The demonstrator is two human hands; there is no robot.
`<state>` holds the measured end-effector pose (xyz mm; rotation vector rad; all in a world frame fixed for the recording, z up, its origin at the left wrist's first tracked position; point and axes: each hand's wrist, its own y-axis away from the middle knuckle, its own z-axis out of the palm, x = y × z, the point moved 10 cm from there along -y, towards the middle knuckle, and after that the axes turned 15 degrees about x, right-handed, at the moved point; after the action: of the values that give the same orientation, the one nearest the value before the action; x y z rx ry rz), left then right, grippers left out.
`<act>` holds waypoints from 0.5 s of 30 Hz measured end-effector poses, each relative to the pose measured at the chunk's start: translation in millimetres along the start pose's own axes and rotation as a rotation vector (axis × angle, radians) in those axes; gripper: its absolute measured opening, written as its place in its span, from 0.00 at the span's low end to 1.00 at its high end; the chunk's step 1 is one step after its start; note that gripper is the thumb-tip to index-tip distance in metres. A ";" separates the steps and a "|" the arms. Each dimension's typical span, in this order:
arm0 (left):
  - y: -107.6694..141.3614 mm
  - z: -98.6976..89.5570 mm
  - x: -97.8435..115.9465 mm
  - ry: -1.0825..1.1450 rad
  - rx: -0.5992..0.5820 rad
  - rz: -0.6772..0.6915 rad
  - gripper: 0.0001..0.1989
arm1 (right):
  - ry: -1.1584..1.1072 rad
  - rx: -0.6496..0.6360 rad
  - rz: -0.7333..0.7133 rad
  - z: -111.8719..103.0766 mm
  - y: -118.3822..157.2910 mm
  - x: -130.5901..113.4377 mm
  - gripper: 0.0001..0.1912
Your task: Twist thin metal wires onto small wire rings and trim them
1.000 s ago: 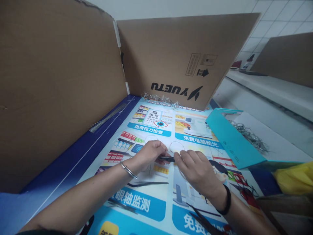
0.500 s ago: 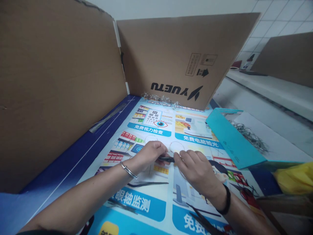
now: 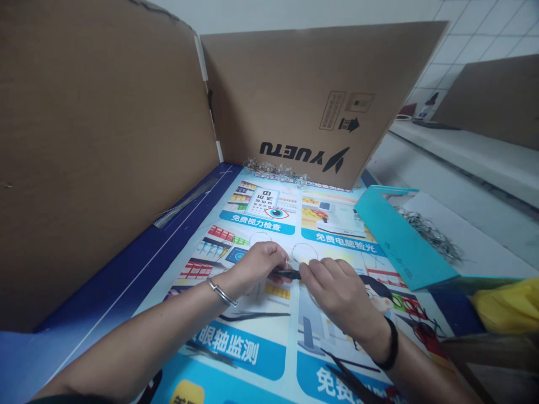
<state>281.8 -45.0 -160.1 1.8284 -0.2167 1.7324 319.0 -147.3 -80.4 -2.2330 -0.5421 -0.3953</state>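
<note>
Near the middle of the printed sheet [image 3: 269, 365], my two hands meet at a slim black rod-like thing [image 3: 289, 274]; its exact kind is hidden by my fingers. My right hand [image 3: 337, 292] is wrapped round its right part. Thumb and fingers of my left hand [image 3: 261, 266] are closed at its left end, with a thin pale strand [image 3: 287, 261] rising beside the fingertips. Just behind my hands lies a thin wire ring [image 3: 305, 252]. Dark thin strips [image 3: 255, 316] lie below my left hand, and a dark pointed tool [image 3: 347, 376] lies below my right.
Tall cardboard panels stand at the left [image 3: 105, 140] and back [image 3: 303, 95]. Tangled clear scraps [image 3: 275, 168] line the back panel's foot. On the right are a turquoise folder [image 3: 404, 241], a heap of thin wires [image 3: 429, 233] and a yellow bag [image 3: 509, 306].
Both hands stay almost in place on the black thing. The thin pale strand beside my left fingertips shows more clearly now.
</note>
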 end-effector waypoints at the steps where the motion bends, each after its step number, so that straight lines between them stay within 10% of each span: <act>1: -0.2 -0.7 1.1 -0.012 0.008 0.010 0.05 | -0.004 -0.006 0.006 0.5 0.0 0.3 0.09; 15: 5.4 -4.7 23.6 -0.162 0.044 0.185 0.07 | -0.115 -0.100 0.199 14.1 9.1 8.7 0.06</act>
<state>278.2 -40.2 -136.3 2.0382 -0.4283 1.7220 332.5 -139.8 -91.3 -2.3906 -0.3619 -0.1956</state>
